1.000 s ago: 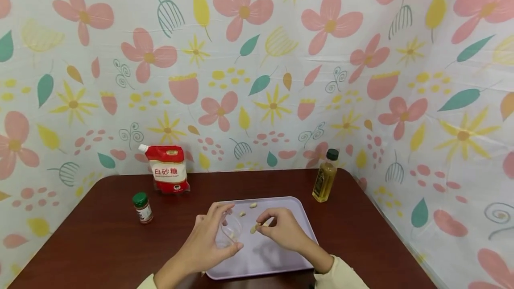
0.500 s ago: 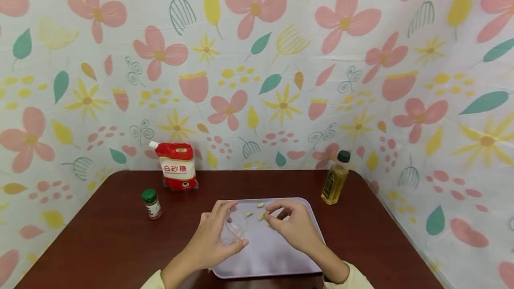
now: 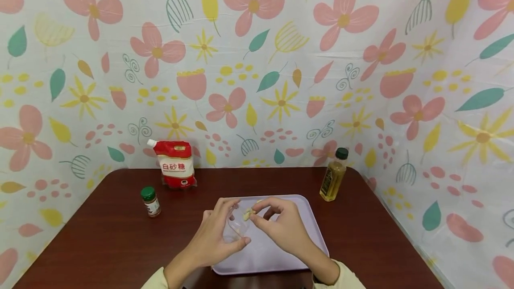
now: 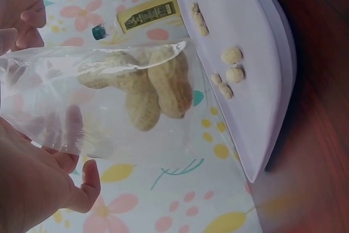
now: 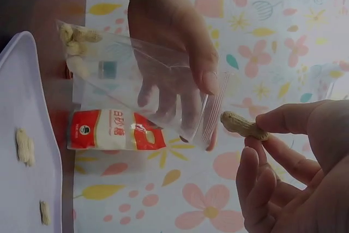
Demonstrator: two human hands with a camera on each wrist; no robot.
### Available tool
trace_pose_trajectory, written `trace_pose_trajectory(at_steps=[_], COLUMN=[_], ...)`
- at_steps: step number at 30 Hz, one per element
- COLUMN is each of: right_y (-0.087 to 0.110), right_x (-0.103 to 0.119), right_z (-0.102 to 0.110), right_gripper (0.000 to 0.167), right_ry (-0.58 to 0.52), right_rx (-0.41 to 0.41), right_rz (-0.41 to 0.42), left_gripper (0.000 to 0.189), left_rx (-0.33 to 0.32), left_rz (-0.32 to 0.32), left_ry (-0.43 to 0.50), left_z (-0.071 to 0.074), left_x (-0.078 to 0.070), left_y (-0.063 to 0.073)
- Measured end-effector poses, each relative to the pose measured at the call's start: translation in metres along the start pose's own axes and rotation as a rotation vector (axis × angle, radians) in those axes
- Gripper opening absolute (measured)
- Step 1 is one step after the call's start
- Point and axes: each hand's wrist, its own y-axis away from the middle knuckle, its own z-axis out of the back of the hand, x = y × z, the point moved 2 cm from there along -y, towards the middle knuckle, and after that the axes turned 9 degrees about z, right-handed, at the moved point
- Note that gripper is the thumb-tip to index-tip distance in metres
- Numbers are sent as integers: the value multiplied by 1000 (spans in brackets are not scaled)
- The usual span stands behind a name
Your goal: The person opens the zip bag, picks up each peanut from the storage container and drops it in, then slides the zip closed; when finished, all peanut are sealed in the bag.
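Observation:
A clear plastic zip bag (image 5: 128, 69) hangs from my left hand (image 3: 217, 233), whose thumb and fingers grip it near the zip strip and spread its mouth. Several peanuts (image 4: 170, 83) lie at the bag's bottom. My right hand (image 3: 285, 226) pinches one peanut (image 5: 242, 125) between thumb and fingertips, just outside the bag's mouth. Below both hands is a pale purple tray (image 3: 267, 255), with several loose peanuts (image 4: 233, 55) on it in the left wrist view. In the head view, the hands cover much of the bag and part of the tray.
A red and white sugar pouch (image 3: 176, 166) stands at the back left of the dark wooden table (image 3: 100, 244). In front of it is a small green-capped jar (image 3: 150, 202). An oil bottle (image 3: 333, 179) stands behind the tray's right side. A flowered sheet (image 3: 257, 66) hangs behind.
My right hand has lifted a peanut off the tray and moved left to the bag's mouth. The left hand keeps holding the bag in nearly the same place.

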Motion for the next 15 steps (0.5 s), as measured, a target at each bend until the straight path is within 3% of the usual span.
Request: trace_pose_trajectory(at_steps=[8,15], right_y=[-4,-4], right_x=[1,-13], right_z=[-8,4], right_gripper=[10,9], right_ry=[-28,45], right_rx=[60,43], right_rz=[36,0], left_gripper=[80,79], left_rx=[-22,2], left_rz=[-23,7], left_ry=[-12,-3], left_z=[2,3], left_x=[0,4], left_y=[0,1])
